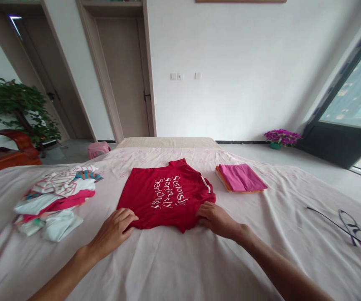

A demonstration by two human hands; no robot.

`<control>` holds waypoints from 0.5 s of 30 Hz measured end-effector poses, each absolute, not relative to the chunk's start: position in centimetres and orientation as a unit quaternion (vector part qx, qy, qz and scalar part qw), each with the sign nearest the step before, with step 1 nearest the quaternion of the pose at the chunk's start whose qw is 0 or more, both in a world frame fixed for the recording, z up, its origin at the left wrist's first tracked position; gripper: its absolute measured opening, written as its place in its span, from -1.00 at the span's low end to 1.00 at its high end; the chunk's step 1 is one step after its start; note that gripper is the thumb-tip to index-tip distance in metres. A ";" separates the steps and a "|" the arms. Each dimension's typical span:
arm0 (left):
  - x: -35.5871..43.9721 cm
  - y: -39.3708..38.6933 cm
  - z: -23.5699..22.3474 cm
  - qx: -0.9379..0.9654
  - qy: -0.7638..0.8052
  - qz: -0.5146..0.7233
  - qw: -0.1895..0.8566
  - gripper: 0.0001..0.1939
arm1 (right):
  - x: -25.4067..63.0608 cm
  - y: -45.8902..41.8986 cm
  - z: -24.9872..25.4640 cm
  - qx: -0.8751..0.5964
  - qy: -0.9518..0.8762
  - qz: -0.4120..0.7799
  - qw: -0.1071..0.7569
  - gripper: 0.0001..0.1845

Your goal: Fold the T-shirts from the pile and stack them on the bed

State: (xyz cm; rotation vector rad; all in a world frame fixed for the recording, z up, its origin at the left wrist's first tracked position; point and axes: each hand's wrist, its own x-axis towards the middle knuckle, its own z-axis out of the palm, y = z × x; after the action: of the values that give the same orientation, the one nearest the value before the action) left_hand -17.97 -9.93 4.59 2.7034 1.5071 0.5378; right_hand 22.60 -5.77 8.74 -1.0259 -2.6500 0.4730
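Observation:
A red T-shirt with white lettering lies flat on the pale pink bedsheet, its print facing up. My left hand rests at the shirt's near left corner, fingers curled onto the fabric edge. At the near right edge, my right hand has its fingers closed on the cloth. Both hands pinch the hem nearest me.
A loose pile of white, pink and striped clothes lies to the left. A folded pink and orange stack sits to the right of the shirt. Glasses lie at far right. Beyond the bed are a pink stool, plants and doors.

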 end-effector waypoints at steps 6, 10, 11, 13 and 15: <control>-17.3 -11.0 4.7 0.875 0.456 0.161 0.021 -0.67 | 24.7 -5.6 10.5 -0.366 -0.873 0.322 0.001 -0.87; -17.6 -11.2 4.7 0.871 0.467 0.134 0.069 -0.56 | 25.5 -4.7 10.0 -0.382 -0.827 0.405 -0.073 -0.88; -17.8 -10.9 4.8 0.866 0.472 0.137 0.086 -0.52 | 25.5 -4.2 9.9 -0.386 -0.817 0.420 -0.081 -0.89; -18.4 -10.0 4.9 0.844 0.494 0.149 0.145 -0.47 | 25.1 -2.9 9.9 -0.383 -0.793 0.463 -0.096 -0.87; -19.3 -8.5 4.7 0.797 0.535 0.176 0.219 -0.49 | 24.5 -1.0 9.7 -0.385 -0.766 0.513 -0.041 -0.79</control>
State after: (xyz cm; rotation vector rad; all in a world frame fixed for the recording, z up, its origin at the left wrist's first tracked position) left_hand -19.29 -8.45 4.68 2.2053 1.4817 0.4865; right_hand 24.48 -1.02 9.69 -1.2422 -2.4706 1.6550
